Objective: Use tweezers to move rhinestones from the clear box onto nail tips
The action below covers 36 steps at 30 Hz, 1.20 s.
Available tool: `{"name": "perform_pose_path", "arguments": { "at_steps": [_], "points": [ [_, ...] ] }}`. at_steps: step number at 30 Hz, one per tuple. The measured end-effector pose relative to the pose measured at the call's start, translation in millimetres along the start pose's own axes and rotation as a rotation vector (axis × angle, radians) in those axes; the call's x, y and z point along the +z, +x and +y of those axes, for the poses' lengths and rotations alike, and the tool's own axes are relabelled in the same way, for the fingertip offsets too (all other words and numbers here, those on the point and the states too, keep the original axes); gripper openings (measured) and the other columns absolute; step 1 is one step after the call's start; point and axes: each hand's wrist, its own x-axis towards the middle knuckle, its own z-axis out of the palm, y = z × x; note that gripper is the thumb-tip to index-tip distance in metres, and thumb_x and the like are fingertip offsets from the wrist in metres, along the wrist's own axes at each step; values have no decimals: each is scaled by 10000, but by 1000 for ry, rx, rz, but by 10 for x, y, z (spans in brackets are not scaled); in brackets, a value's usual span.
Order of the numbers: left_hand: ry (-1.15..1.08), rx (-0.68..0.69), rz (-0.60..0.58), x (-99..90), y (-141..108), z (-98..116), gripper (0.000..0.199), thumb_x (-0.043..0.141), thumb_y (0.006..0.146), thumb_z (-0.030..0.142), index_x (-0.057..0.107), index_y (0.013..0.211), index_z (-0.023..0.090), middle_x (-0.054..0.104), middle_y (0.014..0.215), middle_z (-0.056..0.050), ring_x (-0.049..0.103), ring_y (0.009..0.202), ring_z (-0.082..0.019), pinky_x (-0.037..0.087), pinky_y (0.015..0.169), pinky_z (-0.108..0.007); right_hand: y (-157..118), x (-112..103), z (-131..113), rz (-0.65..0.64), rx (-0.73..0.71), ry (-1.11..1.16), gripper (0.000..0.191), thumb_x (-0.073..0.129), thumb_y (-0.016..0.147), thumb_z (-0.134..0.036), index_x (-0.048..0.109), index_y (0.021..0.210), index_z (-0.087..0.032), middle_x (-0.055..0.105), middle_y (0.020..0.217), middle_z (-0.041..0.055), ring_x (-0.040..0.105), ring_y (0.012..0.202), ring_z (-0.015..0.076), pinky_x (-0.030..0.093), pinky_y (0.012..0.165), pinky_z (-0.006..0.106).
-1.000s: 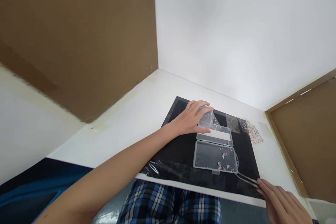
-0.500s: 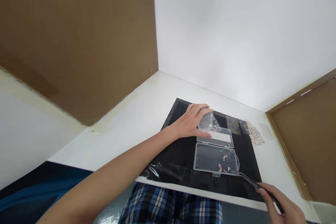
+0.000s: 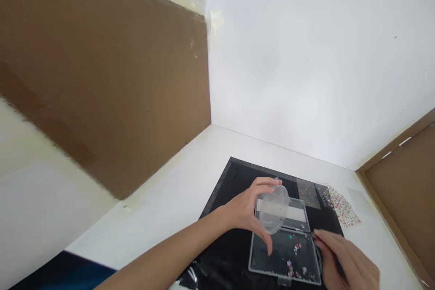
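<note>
Your left hand [image 3: 243, 206] holds a clear round tub [image 3: 273, 210], fingers wrapped around it, tilted over the open plastic box [image 3: 284, 258] on the black mat [image 3: 238, 181]. Your right hand [image 3: 343, 258] pinches tweezers [image 3: 314, 234], fingers together, tips at the box's edge.

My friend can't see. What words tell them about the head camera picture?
A left hand holds a round clear plastic container above an open clear plastic box with tiny colourful gems inside, on a black mat. A right hand holds thin dark tweezers at the box's edge.
</note>
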Motion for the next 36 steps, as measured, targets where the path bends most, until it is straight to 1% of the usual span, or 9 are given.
{"name": "perform_pose_path", "arguments": {
  "at_steps": [2, 5, 9, 12, 17, 25, 29, 33, 36],
  "points": [
    [-35, 6, 64, 28, -29, -57, 1446, 966, 431, 720, 114, 1548, 376, 427, 1461, -201, 563, 1379, -407, 531, 1122, -643, 297, 154, 60, 54, -58, 1, 207, 591, 1002, -159, 767, 1042, -259, 806, 844, 21, 774, 680, 170, 616, 652, 258],
    [-171, -111, 182, 42, -49, -97, 1399, 962, 364, 740, 237, 1500, 368, 440, 1460, -192, 556, 1380, -433, 495, 1133, -674, 520, 331, 173, 160, -73, -51, 169, 570, 1027, -174, 725, 1015, -240, 803, 827, 25, 766, 662, 155, 611, 651, 244],
    [-511, -355, 254, 34, -44, -44, 1271, 962, 371, 738, 407, 1431, 308, 492, 1443, -184, 563, 1370, -454, 430, 1168, -675, 466, 462, 254, 251, -44, -75, 132, 552, 1054, -175, 664, 1001, -221, 782, 767, 22, 747, 628, 135, 594, 656, 224],
    [-689, -429, 260, 35, -35, 18, 1168, 955, 428, 735, 477, 1398, 294, 541, 1412, -166, 581, 1352, -442, 418, 1161, -673, 375, 488, 250, 219, -48, -38, 135, 528, 1068, -169, 648, 1015, -205, 782, 771, 37, 752, 644, 129, 584, 672, 216],
    [-750, -435, 272, 74, -34, 56, 1155, 948, 431, 745, 501, 1400, 305, 553, 1395, -150, 596, 1328, -430, 444, 1137, -656, 348, 482, 254, 162, -101, 0, 139, 520, 1060, -123, 640, 1044, -192, 790, 800, 31, 758, 664, 126, 578, 701, 228],
    [-523, -241, 318, 107, -12, 4, 1266, 928, 357, 795, 450, 1424, 307, 542, 1349, -140, 623, 1264, -400, 480, 1137, -667, 342, 480, 285, 104, -113, -17, 158, 501, 1064, -119, 640, 1055, -192, 792, 825, 18, 765, 687, 123, 570, 727, 231],
    [-467, -184, 329, 97, 3, -9, 1259, 907, 396, 810, 450, 1460, 317, 524, 1365, -140, 604, 1277, -389, 506, 1124, -649, 341, 476, 261, 97, -109, 17, 157, 500, 1060, -115, 633, 1066, -198, 787, 810, 7, 757, 670, 118, 573, 721, 223],
    [-441, -159, 311, 85, 11, 1, 1251, 900, 412, 811, 446, 1469, 322, 519, 1353, -133, 602, 1276, -380, 507, 1130, -643, 326, 478, 247, 102, -77, 55, 157, 490, 1076, -158, 635, 1049, -213, 785, 800, 10, 759, 665, 119, 581, 708, 209],
    [-416, -176, 308, 80, 3, 7, 1271, 901, 373, 818, 446, 1449, 317, 525, 1330, -132, 605, 1263, -384, 524, 1111, -641, 312, 486, 250, 125, -46, 55, 150, 506, 1076, -179, 647, 1038, -216, 786, 797, 13, 762, 665, 119, 583, 714, 198]
  ]
}}
